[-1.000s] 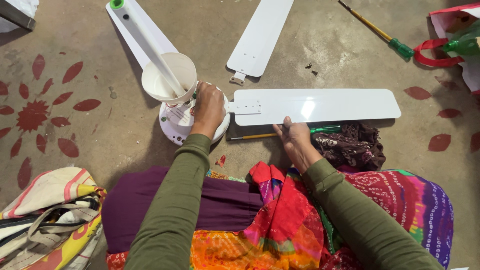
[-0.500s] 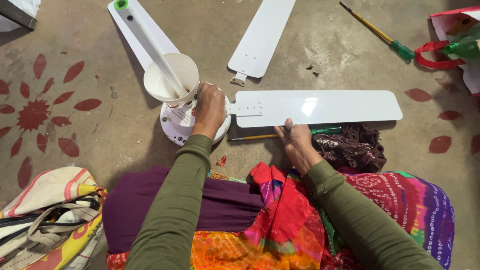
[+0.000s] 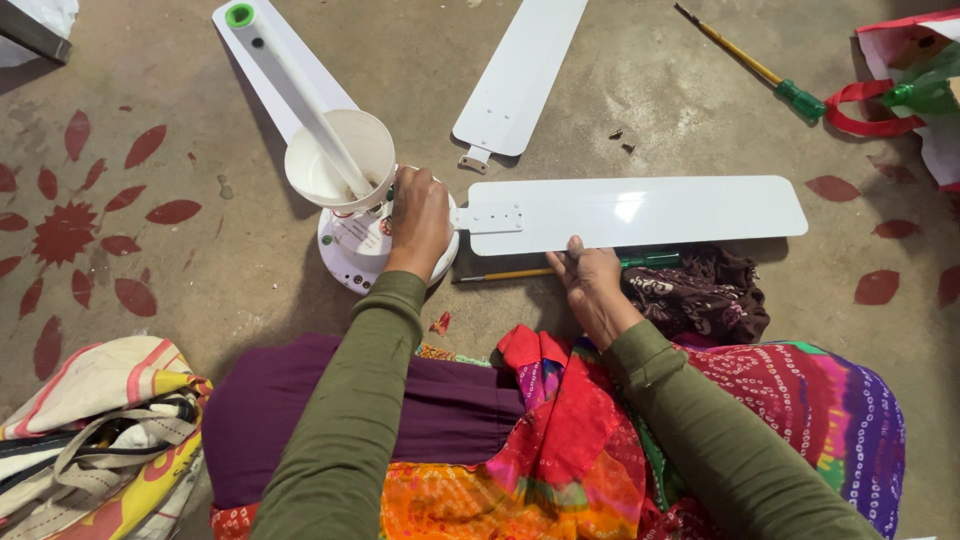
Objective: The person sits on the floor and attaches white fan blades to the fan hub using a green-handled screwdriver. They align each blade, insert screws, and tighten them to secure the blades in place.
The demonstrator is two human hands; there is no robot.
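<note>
A white ceiling fan motor lies on the concrete floor with its rod and cup-shaped canopy tilting up and left. My left hand rests closed on top of the motor, at the blade bracket. A long white fan blade runs right from the motor. My right hand presses its fingers on the blade's near edge, over a yellow-shafted screwdriver with a green handle lying under it.
Two more white blades lie beyond, one at the top centre, one under the rod. A second green-handled screwdriver and loose screws lie top right, by a red-handled bag. A dark cloth and a striped bag sit near.
The hands hold the same places; the long blade's far end has shifted very slightly, and the view moved a little.
</note>
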